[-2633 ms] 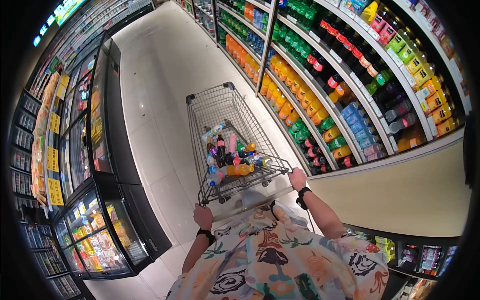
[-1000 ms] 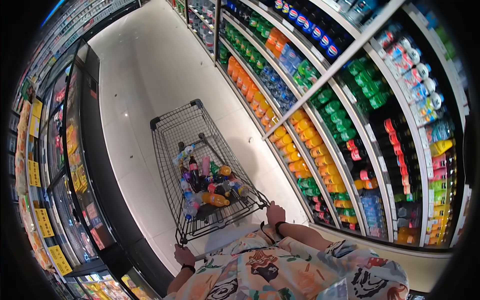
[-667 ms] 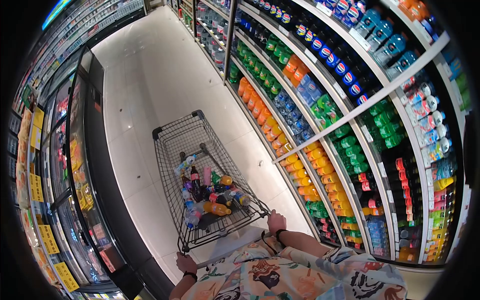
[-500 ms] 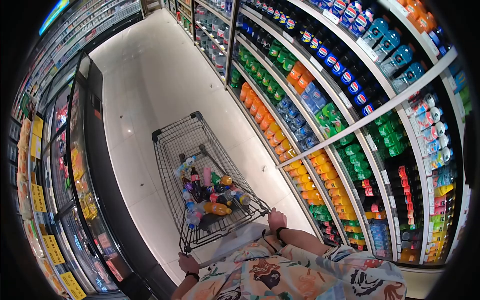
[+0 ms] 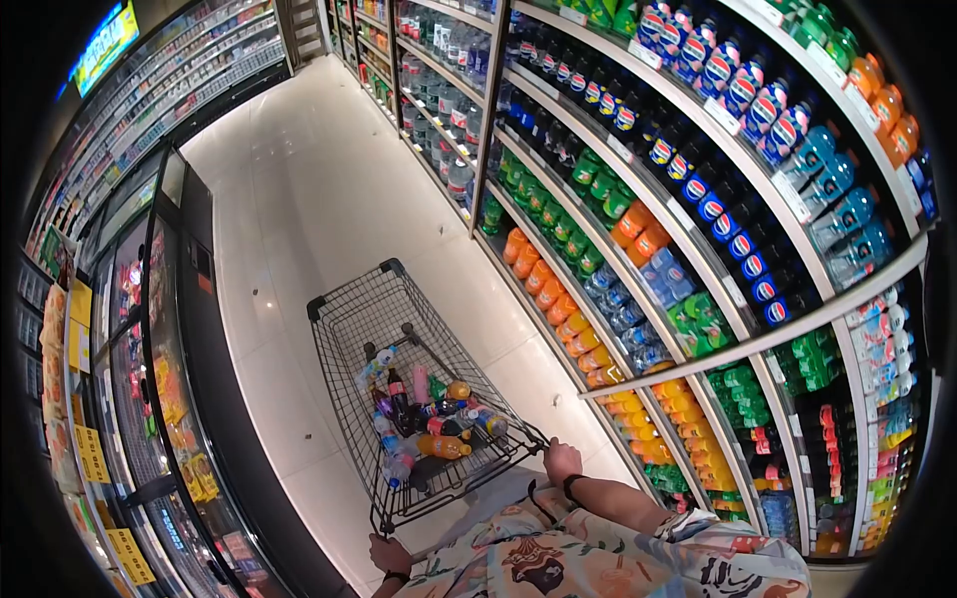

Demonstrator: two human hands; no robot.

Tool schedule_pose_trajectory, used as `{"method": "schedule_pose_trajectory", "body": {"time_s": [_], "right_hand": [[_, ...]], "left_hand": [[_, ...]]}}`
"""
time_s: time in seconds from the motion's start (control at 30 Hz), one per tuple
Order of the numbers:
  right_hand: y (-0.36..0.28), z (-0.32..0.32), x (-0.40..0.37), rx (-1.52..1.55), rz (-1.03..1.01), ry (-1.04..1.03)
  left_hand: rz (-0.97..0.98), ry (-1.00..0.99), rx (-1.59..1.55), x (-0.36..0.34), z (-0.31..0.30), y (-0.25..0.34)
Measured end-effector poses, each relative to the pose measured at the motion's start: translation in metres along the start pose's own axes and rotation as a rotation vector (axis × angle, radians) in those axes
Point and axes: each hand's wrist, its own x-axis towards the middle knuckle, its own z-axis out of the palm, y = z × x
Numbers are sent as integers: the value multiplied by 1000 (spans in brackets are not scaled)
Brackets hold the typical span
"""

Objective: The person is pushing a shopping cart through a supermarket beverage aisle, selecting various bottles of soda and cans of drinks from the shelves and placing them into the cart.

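Observation:
My left hand (image 5: 390, 552) is closed around the near left end of the handle of a wire shopping cart (image 5: 344, 349). At the handle's right end, my right hand (image 5: 562, 460) grips it as well. Several drink bottles lie inside the cart, among them an orange bottle (image 5: 444, 447) on its side, a dark bottle with a red label (image 5: 398, 395), a pink item (image 5: 420, 384) and a clear bottle (image 5: 398, 470). The middle of the handle is partly hidden by my patterned shirt.
Shelves of soft drinks (image 5: 698, 189) curve along the right, with a metal rail (image 5: 797, 327) across them. Glass-fronted black freezers (image 5: 189, 349) line the left side. Ahead stretches the pale tiled aisle floor (image 5: 299, 169), with another shelf wall (image 5: 199, 70) at the far left.
The cart, bottles and both hands appear slightly lower and further right in view. More of the upper right shelf and the screen at top left shows. Both hands stay on the handle.

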Motion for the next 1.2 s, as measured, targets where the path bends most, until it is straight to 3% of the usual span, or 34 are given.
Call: {"method": "schedule_pose_trajectory", "body": {"time_s": [0.63, 0.93, 1.2], "right_hand": [[-246, -111, 308, -43, -167, 50], [-346, -147, 431, -129, -164, 3], [-474, -201, 537, -163, -95, -69]], "left_hand": [[-83, 24, -46, 262, -107, 254], [-107, 45, -36, 380, -144, 355], [-52, 27, 4, 515, -209, 457]]}}
